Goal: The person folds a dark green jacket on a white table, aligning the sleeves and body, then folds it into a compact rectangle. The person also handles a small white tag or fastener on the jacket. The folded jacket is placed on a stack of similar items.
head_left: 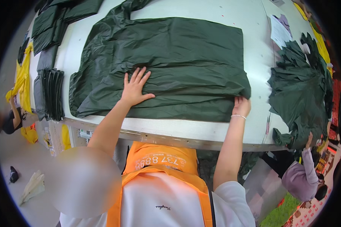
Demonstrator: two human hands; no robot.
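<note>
Though crinkly, oblong green fabric (193, 45) under fingers (140, 74)

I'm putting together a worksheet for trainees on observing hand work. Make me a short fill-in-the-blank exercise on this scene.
1. The left hand rests with its fingers spread on a large piece of fabric coloured dark ____.
2. The fingers of the right hand are at the fabric's edge, and a pale bracelet circles the ____ wrist.
3. Over a white shirt, the person wears an apron coloured ____.

Missing words: green; right; orange.
</note>
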